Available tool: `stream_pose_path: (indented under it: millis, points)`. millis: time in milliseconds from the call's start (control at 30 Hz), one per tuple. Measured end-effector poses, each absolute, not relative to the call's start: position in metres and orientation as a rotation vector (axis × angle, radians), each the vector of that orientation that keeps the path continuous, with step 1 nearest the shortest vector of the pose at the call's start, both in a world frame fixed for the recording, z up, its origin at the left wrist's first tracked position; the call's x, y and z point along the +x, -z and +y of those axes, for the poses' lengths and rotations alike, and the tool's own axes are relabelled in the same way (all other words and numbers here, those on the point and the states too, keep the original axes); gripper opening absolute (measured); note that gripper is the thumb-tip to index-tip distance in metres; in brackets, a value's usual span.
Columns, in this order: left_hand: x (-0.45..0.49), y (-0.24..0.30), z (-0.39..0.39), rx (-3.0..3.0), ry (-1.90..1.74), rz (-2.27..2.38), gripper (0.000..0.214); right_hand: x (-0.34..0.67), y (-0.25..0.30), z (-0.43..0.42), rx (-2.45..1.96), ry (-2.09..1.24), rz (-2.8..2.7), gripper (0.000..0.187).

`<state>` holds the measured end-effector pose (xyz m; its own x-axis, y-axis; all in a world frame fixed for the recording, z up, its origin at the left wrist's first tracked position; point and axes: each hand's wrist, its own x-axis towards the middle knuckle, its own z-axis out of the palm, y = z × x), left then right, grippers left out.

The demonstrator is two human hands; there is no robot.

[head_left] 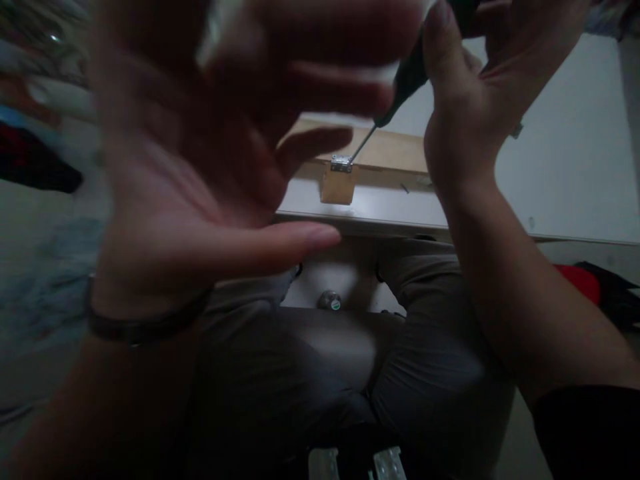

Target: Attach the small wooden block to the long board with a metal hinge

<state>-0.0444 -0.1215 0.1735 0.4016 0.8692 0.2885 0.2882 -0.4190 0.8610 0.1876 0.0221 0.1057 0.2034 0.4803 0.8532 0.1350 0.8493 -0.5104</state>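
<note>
My left hand (pixel 215 153) is raised close to the camera, its fingers apart and holding nothing; it is somewhat blurred. My right hand (pixel 465 93) grips a screwdriver (pixel 407 83) by its dark green handle. The thin shaft slants down left, and its tip meets or overlaps a small metal hinge (pixel 342 163). This hinge joins a long wooden strip (pixel 393 150) and a small wooden block (pixel 337 187). Whether the tip sits in a screw is too small to tell. The upper end of the handle is partly hidden by my fingers.
The wood lies on a white table (pixel 575 147) near its front edge. A small screw-like piece (pixel 405 189) lies right of the block. Below, between my legs, a round metallic object (pixel 330 301) rests on the floor. Red and black cloth (pixel 583 283) is at the right.
</note>
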Motion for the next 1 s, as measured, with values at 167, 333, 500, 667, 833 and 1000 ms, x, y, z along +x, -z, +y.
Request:
stream_pose_path:
  millis: [167, 333, 500, 667, 833, 1000]
  points:
    - [-0.029, -0.128, -0.096, 1.847, -0.912, 0.926, 0.025, 0.190, -0.127, 0.004, -0.817, -0.188, -1.511, 0.023]
    - [0.001, -0.069, -0.091, 2.055, -0.504, 0.859, 0.024, 0.200, -0.135, 0.000, -0.995, -0.125, -1.480, 0.025]
    - [0.034, -0.045, -0.101, 2.273, -0.241, 0.738, 0.040, 0.220, -0.129, -0.003, -1.184, -0.056, -1.595, 0.020]
    - [0.040, -0.035, -0.112, 2.355, -0.017, 0.865, 0.041, 0.251, -0.121, -0.003, -1.236, -0.089, -1.687, 0.031]
    - [0.043, -0.031, -0.125, 2.369, 0.165, 0.919, 0.038, 0.270, -0.117, -0.001, -1.352, -0.265, -1.770, 0.032]
    - [0.047, -0.034, -0.130, 2.308, 0.261, 0.964, 0.037, 0.270, -0.116, 0.000, -1.510, -0.374, -1.840, 0.029]
